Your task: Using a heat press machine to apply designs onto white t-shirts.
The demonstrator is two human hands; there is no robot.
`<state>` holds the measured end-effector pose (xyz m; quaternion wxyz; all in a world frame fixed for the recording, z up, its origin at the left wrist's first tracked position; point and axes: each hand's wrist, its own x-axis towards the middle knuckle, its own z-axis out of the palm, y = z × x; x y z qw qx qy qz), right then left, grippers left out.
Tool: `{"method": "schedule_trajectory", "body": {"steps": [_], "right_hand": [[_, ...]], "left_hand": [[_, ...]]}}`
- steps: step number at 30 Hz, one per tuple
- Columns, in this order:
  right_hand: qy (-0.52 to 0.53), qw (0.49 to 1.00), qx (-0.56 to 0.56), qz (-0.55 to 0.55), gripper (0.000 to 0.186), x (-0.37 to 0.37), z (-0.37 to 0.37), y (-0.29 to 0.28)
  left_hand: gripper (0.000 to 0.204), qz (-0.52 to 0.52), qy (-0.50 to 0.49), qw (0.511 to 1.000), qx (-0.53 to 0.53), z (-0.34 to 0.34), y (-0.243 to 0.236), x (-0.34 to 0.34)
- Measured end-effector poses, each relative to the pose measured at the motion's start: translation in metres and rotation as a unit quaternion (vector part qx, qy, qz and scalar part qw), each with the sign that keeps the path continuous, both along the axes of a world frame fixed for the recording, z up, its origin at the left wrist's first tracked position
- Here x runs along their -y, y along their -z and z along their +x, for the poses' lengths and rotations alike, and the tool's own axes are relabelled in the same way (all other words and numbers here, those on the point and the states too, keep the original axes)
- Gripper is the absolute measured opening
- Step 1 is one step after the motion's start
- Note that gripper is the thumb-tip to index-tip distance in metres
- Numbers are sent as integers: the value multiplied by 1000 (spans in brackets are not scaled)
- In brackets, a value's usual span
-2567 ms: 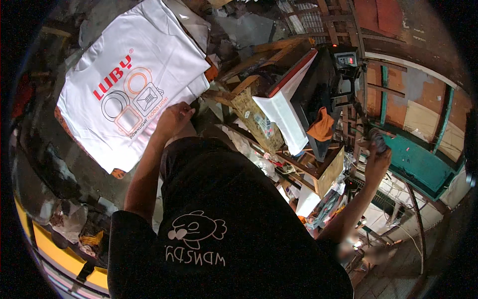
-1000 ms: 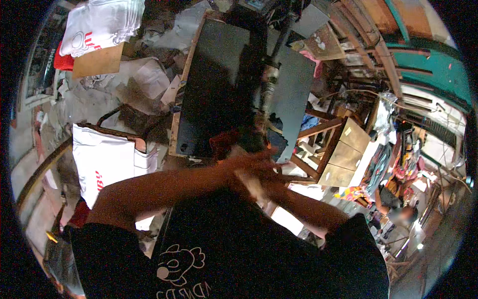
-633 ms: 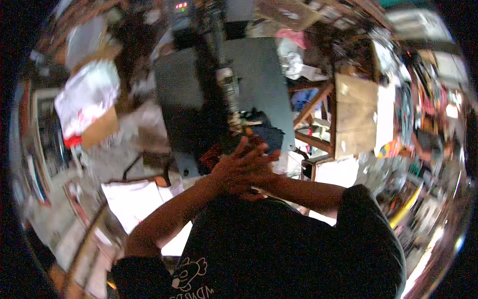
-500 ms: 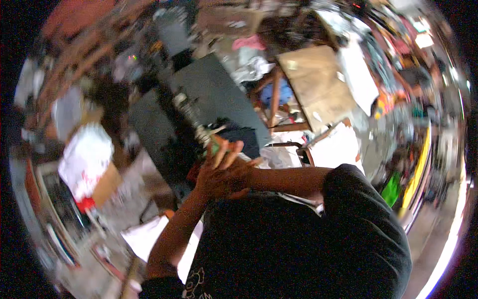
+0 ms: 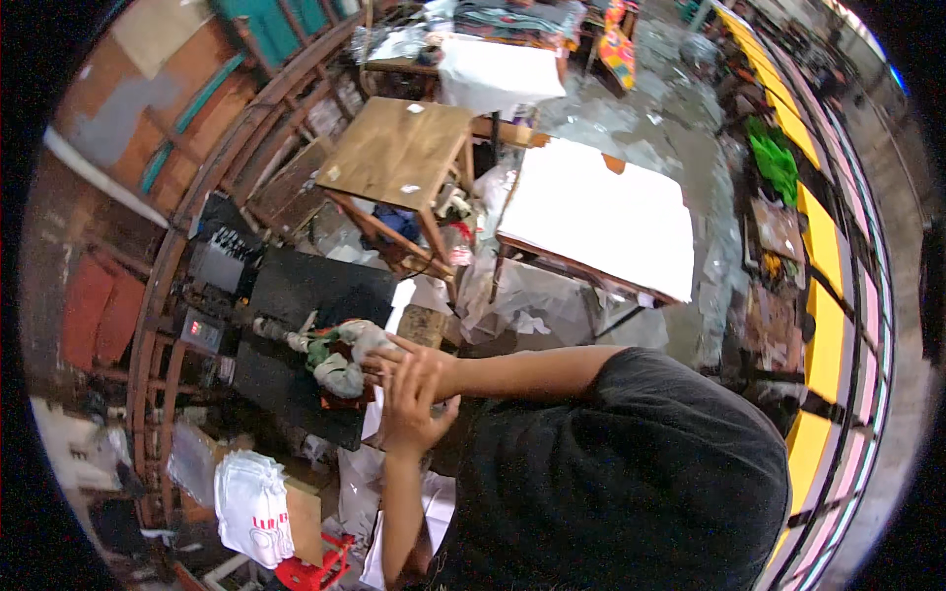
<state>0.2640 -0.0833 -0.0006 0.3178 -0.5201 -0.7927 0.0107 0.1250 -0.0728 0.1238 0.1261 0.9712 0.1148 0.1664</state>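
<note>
Black press bed (image 5: 315, 286) is topped by a rag-wrapped handle (image 5: 330, 350). White sheet (image 5: 601, 212) is laid over one table (image 5: 552, 258); wooden table (image 5: 394, 153) is beside it.

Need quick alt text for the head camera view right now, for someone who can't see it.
Seen from above, a person in a black shirt holds both hands together on the rag-wrapped handle of a black press, left hand upright, right hand reaching across. A wooden table and a white-topped table stand beyond; folded white shirts lie at lower left.
</note>
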Motion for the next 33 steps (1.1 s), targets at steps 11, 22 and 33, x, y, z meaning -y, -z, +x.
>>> {"method": "schedule_trajectory", "body": {"steps": [11, 22, 33], "right_hand": [[547, 603, -439, -381, 43, 323, 268, 62], [630, 320, -685, -178, 41, 441, 377, 70], [520, 208, -800, -214, 36, 445, 396, 32]], "left_hand": [[53, -413, -147, 868, -231, -42, 94, 79], [55, -272, -31, 913, -303, 179, 97, 59], [36, -278, 233, 878, -314, 470, 92, 193]]}}
